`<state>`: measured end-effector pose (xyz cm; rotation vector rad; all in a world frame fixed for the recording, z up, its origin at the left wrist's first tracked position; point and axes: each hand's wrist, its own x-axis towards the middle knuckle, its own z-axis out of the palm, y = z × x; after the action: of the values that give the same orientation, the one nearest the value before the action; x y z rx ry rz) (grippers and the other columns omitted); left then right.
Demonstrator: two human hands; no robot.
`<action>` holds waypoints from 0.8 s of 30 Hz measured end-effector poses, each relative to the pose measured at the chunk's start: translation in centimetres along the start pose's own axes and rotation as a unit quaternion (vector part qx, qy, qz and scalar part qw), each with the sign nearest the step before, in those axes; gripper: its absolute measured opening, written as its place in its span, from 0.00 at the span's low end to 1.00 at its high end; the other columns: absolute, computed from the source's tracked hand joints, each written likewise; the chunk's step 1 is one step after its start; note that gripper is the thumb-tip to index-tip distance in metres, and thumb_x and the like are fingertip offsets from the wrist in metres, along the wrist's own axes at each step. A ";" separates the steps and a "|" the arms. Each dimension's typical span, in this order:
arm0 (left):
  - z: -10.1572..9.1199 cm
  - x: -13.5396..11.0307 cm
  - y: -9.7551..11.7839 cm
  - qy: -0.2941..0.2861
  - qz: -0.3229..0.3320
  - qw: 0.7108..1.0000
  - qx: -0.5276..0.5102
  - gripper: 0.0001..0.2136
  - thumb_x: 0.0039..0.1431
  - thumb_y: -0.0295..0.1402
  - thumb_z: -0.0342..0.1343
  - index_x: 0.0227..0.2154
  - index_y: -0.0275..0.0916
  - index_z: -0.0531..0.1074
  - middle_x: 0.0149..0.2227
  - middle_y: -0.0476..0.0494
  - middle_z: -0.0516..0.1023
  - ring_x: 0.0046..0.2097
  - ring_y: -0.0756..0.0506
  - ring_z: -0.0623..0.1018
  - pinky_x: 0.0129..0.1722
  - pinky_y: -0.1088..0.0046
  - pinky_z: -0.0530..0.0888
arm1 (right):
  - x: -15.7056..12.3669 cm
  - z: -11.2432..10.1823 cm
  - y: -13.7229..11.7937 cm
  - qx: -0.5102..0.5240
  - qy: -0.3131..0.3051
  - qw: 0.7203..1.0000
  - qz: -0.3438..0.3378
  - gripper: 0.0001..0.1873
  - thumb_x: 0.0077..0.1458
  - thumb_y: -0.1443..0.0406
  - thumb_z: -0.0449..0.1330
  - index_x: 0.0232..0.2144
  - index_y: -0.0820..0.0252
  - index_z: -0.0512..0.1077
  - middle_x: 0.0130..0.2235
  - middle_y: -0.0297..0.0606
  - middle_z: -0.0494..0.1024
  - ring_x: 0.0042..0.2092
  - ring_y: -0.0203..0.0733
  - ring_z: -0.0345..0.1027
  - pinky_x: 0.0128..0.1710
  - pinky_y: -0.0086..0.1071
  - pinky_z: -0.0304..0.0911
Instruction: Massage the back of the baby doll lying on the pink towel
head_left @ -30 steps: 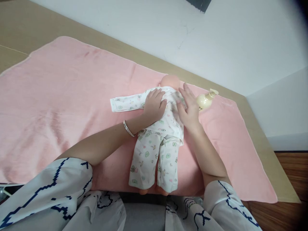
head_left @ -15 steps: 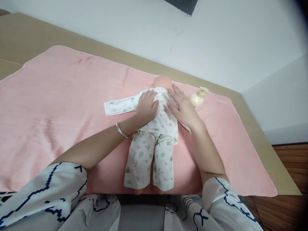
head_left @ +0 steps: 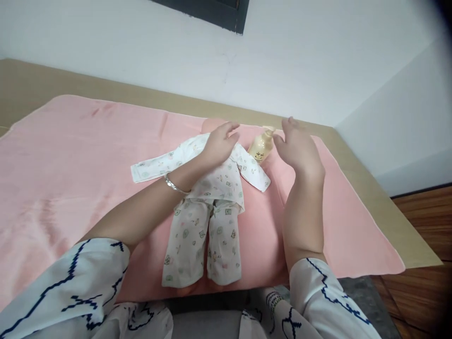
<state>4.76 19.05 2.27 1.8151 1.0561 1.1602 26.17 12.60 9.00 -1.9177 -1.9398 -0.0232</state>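
A doll in a white printed pyjama top [head_left: 222,181] and matching trousers [head_left: 189,235] lies on a pink blanket [head_left: 88,155], its feet towards me. Part of the doll's head [head_left: 212,125] shows at the far end. Over the doll's chest is my left hand [head_left: 221,143], fingers stretched out; whether it touches the top I cannot tell. Raised to the right of a pale yellow pump bottle [head_left: 261,147] is my right hand [head_left: 296,143], fingers apart and holding nothing. The bottle stands beside the doll's right-hand sleeve [head_left: 254,174].
The blanket covers most of a tan table [head_left: 411,235]. A white wall [head_left: 300,66] rises behind it, with a dark frame [head_left: 226,16] high up. Wooden flooring [head_left: 427,230] shows at the lower right. A silver bracelet [head_left: 173,183] circles my left wrist.
My right hand has lifted off the doll's chest and moved right, past the bottle. My left hand has turned rightwards over the chest. The camera view has shifted.
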 end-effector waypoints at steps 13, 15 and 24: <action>2.9 3.7 6.0 -0.036 -0.321 0.725 -0.608 0.35 0.70 0.49 0.41 0.74 0.37 0.46 0.73 0.31 0.56 0.73 0.37 0.60 0.68 0.58 0.66 | 1.5 3.7 -1.4 0.008 0.020 0.998 -0.064 0.25 0.59 0.74 0.44 0.55 0.68 0.70 0.60 0.56 0.75 0.63 0.53 0.67 0.64 0.48 0.60; 2.9 3.8 6.0 -0.037 -0.331 0.705 -0.626 0.35 0.69 0.49 0.42 0.74 0.37 0.46 0.73 0.31 0.56 0.73 0.37 0.60 0.67 0.58 0.67 | 1.8 4.1 -1.4 -0.002 0.042 0.998 -0.053 0.22 0.58 0.74 0.44 0.47 0.63 0.73 0.51 0.53 0.79 0.54 0.53 0.72 0.57 0.46 0.65; 0.8 1.9 5.8 -0.036 -0.376 0.698 -0.609 0.36 0.68 0.45 0.44 0.74 0.36 0.46 0.74 0.32 0.53 0.75 0.39 0.55 0.67 0.63 0.66 | 1.7 5.2 -2.6 -0.097 0.089 0.991 -0.037 0.20 0.55 0.75 0.46 0.44 0.64 0.74 0.48 0.53 0.80 0.51 0.55 0.72 0.60 0.51 0.62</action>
<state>7.49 18.36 7.72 0.2786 0.5525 0.8434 22.28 15.61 5.41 -1.8902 -1.9465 -0.4046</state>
